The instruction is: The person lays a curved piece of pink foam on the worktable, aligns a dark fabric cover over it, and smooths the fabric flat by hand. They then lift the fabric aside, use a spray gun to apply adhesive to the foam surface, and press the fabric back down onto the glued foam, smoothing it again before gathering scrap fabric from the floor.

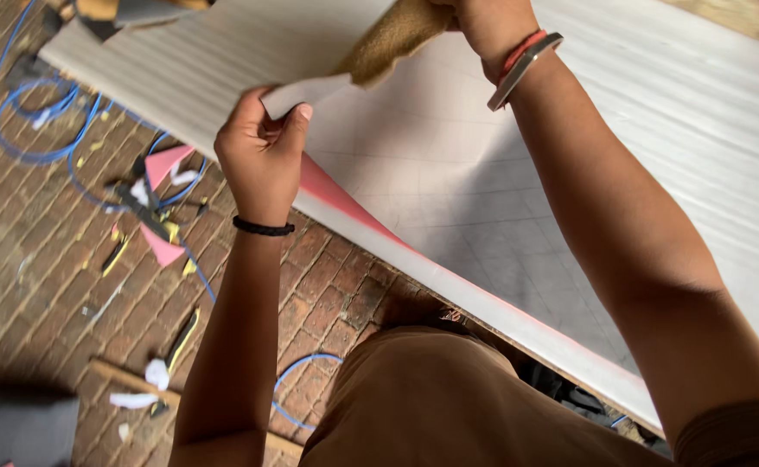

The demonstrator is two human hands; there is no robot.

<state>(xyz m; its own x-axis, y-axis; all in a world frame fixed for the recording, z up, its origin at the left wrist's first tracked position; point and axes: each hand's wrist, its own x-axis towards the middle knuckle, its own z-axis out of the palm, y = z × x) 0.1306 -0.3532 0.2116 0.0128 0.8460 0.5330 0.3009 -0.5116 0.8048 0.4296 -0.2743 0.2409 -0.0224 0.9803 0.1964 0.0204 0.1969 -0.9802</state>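
We see a sheet of sandpaper (371, 56), tan on one face and pale grey on the other, held above a large white board (656, 156) with a pink edge. Our left hand (263, 156) pinches its grey corner between thumb and fingers. Our right hand (483, 22), partly cut off at the top, grips the tan end. A blue cable (42, 147) lies on the brick floor (34, 251).
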